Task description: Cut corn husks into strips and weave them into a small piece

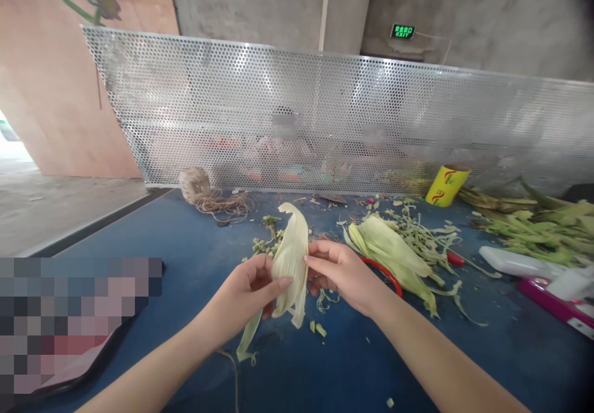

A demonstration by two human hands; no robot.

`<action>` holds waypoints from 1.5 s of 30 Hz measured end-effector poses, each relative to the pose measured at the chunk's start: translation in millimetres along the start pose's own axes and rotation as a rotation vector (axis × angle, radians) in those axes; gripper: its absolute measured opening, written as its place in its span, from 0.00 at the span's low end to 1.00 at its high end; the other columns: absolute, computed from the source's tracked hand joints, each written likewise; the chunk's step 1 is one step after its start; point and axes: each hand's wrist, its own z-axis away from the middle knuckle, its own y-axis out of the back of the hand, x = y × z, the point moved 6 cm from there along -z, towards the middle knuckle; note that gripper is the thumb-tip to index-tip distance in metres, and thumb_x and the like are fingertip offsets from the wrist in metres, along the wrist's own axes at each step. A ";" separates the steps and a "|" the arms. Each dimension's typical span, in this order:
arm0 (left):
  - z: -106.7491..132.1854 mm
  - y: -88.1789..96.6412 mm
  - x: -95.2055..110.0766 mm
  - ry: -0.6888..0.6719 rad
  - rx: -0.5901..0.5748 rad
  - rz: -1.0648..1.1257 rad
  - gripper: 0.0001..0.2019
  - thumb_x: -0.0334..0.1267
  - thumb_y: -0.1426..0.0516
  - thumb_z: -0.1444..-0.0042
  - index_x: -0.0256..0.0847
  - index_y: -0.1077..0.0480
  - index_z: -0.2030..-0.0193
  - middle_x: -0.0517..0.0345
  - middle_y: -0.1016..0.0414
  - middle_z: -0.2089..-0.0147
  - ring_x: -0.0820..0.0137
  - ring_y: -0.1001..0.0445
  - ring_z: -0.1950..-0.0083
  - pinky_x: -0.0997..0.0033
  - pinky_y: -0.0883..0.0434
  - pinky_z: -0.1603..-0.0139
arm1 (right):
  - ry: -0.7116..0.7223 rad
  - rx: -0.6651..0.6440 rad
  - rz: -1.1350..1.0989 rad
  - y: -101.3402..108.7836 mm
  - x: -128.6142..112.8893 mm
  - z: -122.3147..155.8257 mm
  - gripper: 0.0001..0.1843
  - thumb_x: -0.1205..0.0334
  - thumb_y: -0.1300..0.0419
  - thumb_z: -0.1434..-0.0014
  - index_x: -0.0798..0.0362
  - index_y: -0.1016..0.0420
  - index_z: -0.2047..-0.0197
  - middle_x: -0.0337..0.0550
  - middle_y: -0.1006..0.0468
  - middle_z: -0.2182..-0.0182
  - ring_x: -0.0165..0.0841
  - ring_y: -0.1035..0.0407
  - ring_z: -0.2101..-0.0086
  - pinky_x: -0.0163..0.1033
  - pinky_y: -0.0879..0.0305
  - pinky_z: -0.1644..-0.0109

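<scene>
A pale green corn husk point(292, 258) stands roughly upright between my hands, its top tip curling left. My left hand point(253, 283) grips its lower left part, thumb across the front and fingers behind. At the husk's right edge, my right hand point(336, 267) pinches with thumb and fingertips; its other fingers are curled. Below my left hand a narrow husk strip point(250, 335) hangs or lies; I cannot tell which. Right of my right hand lies a stack of corn husks point(392, 249). A curved red handle point(383, 270), perhaps of scissors, shows partly beside it.
Across the blue table point(185, 314), a perforated metal screen point(232, 109) closes the back. Near it are a twine ball point(195, 185) and a yellow roll point(446, 185). Husk shreds point(417, 233), leaves point(533, 230) and a white-and-magenta object point(552, 286) lie right. People sit behind the screen.
</scene>
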 end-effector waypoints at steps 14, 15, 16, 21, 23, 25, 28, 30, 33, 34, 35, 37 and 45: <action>6.6 1.2 14.1 -0.190 -0.063 -0.246 0.07 0.40 0.49 0.46 0.41 0.42 0.65 0.65 0.41 0.74 0.78 0.41 0.75 0.79 0.39 0.75 | 0.098 0.080 0.256 17.2 -12.4 1.3 0.14 0.52 0.43 0.47 0.54 0.29 0.65 0.41 0.28 0.76 0.28 0.33 0.77 0.30 0.41 0.80; 6.5 2.3 13.7 -0.197 -0.047 -0.301 0.07 0.40 0.49 0.46 0.41 0.42 0.64 0.65 0.40 0.74 0.77 0.40 0.75 0.79 0.38 0.75 | 0.107 0.104 0.289 19.8 -12.9 1.0 0.14 0.52 0.43 0.47 0.54 0.29 0.64 0.41 0.28 0.77 0.28 0.33 0.78 0.30 0.42 0.81; 6.3 3.8 13.7 -0.209 -0.029 -0.353 0.06 0.40 0.49 0.46 0.41 0.42 0.63 0.65 0.40 0.74 0.77 0.40 0.75 0.78 0.37 0.75 | 0.111 0.115 0.314 21.4 -13.5 0.9 0.14 0.53 0.44 0.47 0.54 0.28 0.64 0.41 0.28 0.78 0.28 0.33 0.79 0.31 0.42 0.82; 7.6 13.9 19.5 -0.379 0.092 -0.650 0.05 0.35 0.53 0.45 0.43 0.45 0.61 0.62 0.36 0.70 0.75 0.37 0.73 0.75 0.34 0.73 | 0.025 0.071 0.206 19.7 -13.8 3.8 0.13 0.55 0.45 0.46 0.55 0.26 0.65 0.44 0.24 0.73 0.31 0.29 0.76 0.33 0.37 0.77; 13.1 17.6 28.2 -0.553 0.232 -0.816 0.09 0.32 0.52 0.47 0.42 0.45 0.58 0.56 0.34 0.63 0.71 0.33 0.66 0.70 0.33 0.66 | -0.012 0.024 0.131 15.7 -12.4 5.5 0.13 0.56 0.45 0.46 0.55 0.26 0.64 0.45 0.23 0.71 0.32 0.28 0.73 0.33 0.36 0.74; 22.1 14.6 37.0 -0.767 0.331 -0.954 0.15 0.28 0.51 0.50 0.40 0.45 0.54 0.49 0.35 0.54 0.64 0.35 0.54 0.63 0.35 0.56 | -0.032 -0.021 0.096 11.0 -10.6 6.8 0.13 0.57 0.45 0.46 0.54 0.27 0.60 0.45 0.23 0.69 0.32 0.27 0.71 0.33 0.36 0.72; 32.9 1.3 41.4 -0.985 0.308 -1.095 0.23 0.22 0.52 0.51 0.41 0.45 0.48 0.48 0.34 0.48 0.60 0.40 0.47 0.56 0.42 0.49 | -0.048 -0.048 0.093 5.2 -6.9 7.5 0.18 0.58 0.43 0.47 0.53 0.31 0.53 0.45 0.23 0.67 0.33 0.27 0.69 0.34 0.35 0.72; 36.7 -8.1 40.2 -1.035 0.235 -1.170 0.26 0.21 0.53 0.50 0.44 0.47 0.44 0.53 0.30 0.51 0.61 0.39 0.48 0.55 0.45 0.48 | -0.068 -0.050 0.085 2.5 -3.7 7.5 0.22 0.57 0.42 0.47 0.53 0.35 0.49 0.46 0.23 0.67 0.34 0.27 0.69 0.35 0.34 0.72; 38.1 -15.6 38.2 -1.007 0.162 -1.207 0.26 0.23 0.53 0.48 0.45 0.48 0.42 0.54 0.28 0.55 0.61 0.38 0.49 0.55 0.46 0.49 | -0.110 -0.037 0.039 0.9 0.0 7.3 0.24 0.58 0.45 0.45 0.56 0.39 0.45 0.47 0.23 0.68 0.34 0.27 0.69 0.36 0.33 0.71; 37.9 -15.5 38.5 -0.986 0.166 -1.191 0.25 0.25 0.53 0.47 0.44 0.48 0.42 0.53 0.28 0.55 0.61 0.38 0.49 0.55 0.45 0.49 | -0.123 -0.027 0.028 1.0 0.6 7.2 0.24 0.60 0.46 0.44 0.56 0.40 0.45 0.47 0.23 0.68 0.34 0.27 0.69 0.37 0.32 0.71; 37.5 -14.4 39.0 -0.963 0.179 -1.162 0.23 0.26 0.53 0.46 0.43 0.47 0.43 0.52 0.29 0.56 0.62 0.37 0.50 0.56 0.44 0.49 | -0.135 -0.018 0.023 1.2 0.9 7.2 0.23 0.61 0.47 0.43 0.57 0.40 0.45 0.47 0.23 0.68 0.34 0.27 0.69 0.37 0.32 0.71; 36.1 -11.4 39.8 -0.931 0.198 -1.091 0.21 0.29 0.53 0.45 0.44 0.46 0.44 0.53 0.28 0.57 0.63 0.36 0.51 0.58 0.44 0.50 | -0.159 0.003 0.026 1.9 0.7 7.3 0.23 0.64 0.48 0.43 0.57 0.42 0.44 0.47 0.22 0.69 0.33 0.27 0.70 0.36 0.33 0.71; 32.2 -3.4 41.0 -0.941 0.245 -0.967 0.24 0.35 0.44 0.47 0.49 0.48 0.44 0.61 0.22 0.67 0.65 0.32 0.58 0.62 0.45 0.52 | -0.251 0.028 0.023 0.1 3.5 9.4 0.21 0.70 0.51 0.43 0.57 0.41 0.46 0.41 0.23 0.76 0.31 0.27 0.74 0.34 0.34 0.71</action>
